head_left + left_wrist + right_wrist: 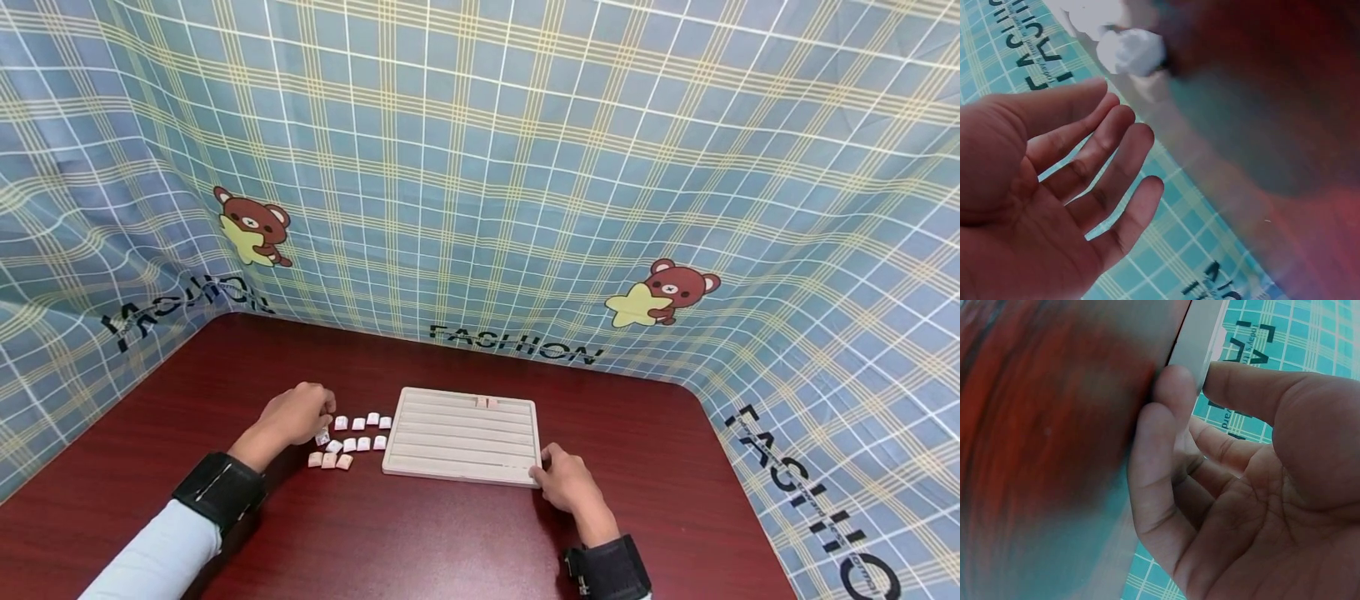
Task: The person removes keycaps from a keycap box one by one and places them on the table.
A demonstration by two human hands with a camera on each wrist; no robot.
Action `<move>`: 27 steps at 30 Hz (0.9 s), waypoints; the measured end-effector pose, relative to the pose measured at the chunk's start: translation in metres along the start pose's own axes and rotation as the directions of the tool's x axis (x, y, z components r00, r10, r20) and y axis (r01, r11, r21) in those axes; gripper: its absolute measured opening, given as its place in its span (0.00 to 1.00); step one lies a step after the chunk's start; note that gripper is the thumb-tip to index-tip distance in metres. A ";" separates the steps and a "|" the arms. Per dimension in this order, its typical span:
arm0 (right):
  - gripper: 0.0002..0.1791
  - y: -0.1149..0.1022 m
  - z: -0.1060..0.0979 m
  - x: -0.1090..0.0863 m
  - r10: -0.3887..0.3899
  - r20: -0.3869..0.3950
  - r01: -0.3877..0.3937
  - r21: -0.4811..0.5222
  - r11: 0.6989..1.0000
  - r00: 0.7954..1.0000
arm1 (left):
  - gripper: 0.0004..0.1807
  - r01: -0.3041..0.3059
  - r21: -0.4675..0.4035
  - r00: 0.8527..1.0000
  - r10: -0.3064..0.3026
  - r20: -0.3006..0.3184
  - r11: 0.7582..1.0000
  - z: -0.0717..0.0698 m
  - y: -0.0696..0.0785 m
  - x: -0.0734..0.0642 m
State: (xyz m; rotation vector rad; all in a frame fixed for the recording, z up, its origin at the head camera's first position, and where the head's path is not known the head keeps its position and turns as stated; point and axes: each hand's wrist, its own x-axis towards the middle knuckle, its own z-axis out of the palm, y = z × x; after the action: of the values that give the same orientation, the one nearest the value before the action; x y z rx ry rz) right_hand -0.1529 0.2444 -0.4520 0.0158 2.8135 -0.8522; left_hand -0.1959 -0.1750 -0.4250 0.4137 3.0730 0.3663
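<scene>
My left hand [300, 412] hovers at the left end of a group of small pale keycaps [363, 443]. In the left wrist view its fingers [1107, 140] are loosely bent with nothing between them, and a white keycap [1132, 53] lies just beyond the fingertips. At the tray's near right corner, my right hand [567, 479] pinches the edge of a cream ridged tray [461, 437] between thumb and fingers. The right wrist view shows the thumb on one side of the tray's edge [1196, 340] and the fingers on the other. Two pinkish keycaps [486, 402] sit in the tray's far row.
The dark red table [420, 542] carries the tray at its middle, with the loose keycaps left of it in uneven rows. A blue plaid cloth [480, 167] with printed bears hangs along the table's back and sides.
</scene>
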 end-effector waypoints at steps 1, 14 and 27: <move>0.14 0.000 -0.001 0.000 0.001 0.002 -0.001 0.002 1.000 1.000 | 0.02 -0.004 0.004 1.000 0.004 -0.007 1.000 -0.001 0.004 0.002; 0.15 -0.002 -0.001 -0.004 -0.010 0.006 0.010 0.002 1.000 1.000 | 0.06 -0.175 -0.003 0.979 0.173 -0.103 0.985 0.011 0.096 0.041; 0.15 -0.004 -0.002 -0.004 0.013 -0.013 -0.013 -0.010 1.000 1.000 | 0.10 -0.246 -0.084 0.969 0.242 -0.057 0.966 0.037 0.154 0.092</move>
State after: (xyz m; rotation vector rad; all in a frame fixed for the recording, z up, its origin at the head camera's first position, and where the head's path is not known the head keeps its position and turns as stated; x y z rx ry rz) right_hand -0.1496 0.2422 -0.4473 0.0383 2.8267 -0.8378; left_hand -0.2429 0.0022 -0.4235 0.7935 3.0391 0.5254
